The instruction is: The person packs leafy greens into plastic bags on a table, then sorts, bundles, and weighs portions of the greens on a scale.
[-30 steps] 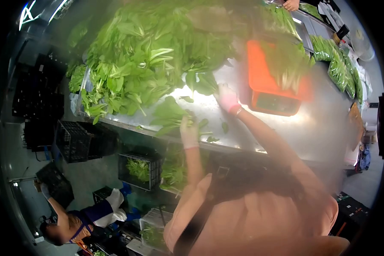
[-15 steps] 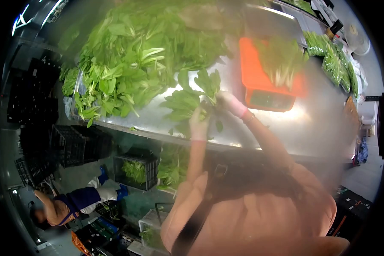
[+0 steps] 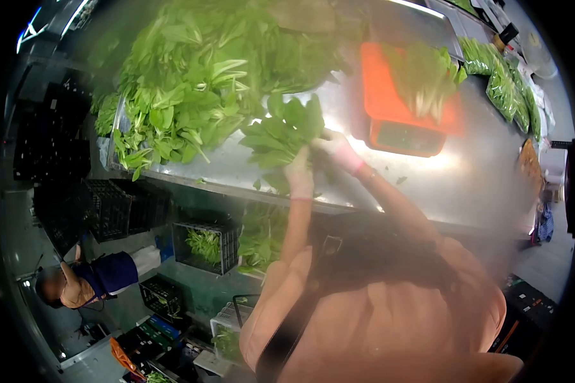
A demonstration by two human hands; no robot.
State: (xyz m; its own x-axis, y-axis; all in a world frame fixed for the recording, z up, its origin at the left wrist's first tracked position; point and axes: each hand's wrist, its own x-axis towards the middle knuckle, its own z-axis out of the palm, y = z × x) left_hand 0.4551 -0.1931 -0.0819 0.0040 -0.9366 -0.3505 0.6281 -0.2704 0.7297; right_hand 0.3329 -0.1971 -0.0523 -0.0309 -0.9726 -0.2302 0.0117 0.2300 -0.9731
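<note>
Leafy greens in a bunch [image 3: 281, 137] are gripped by my gloved left hand [image 3: 299, 173], its fingers wrapped round the stems. Right beside it, my gloved right hand [image 3: 337, 150] pinches at the right edge of the same bunch. Both hands are over the front part of the metal table [image 3: 466, 185]. A large heap of loose greens [image 3: 185, 83] covers the table's left and far side. To the right of my hands sits an orange scale [image 3: 402, 127] with a bundle of greens [image 3: 421, 80] lying on top.
Bagged greens [image 3: 508, 96] lie at the right. Below the table's front edge stand black crates [image 3: 115, 207] and a crate holding greens [image 3: 204, 249]. At the lower left, a person in a dark apron [image 3: 112, 274] handles a black crate [image 3: 61, 217].
My hands have come together, joining leaves into one fuller bunch. The person at the lower left has shifted position. The heap looks about the same.
</note>
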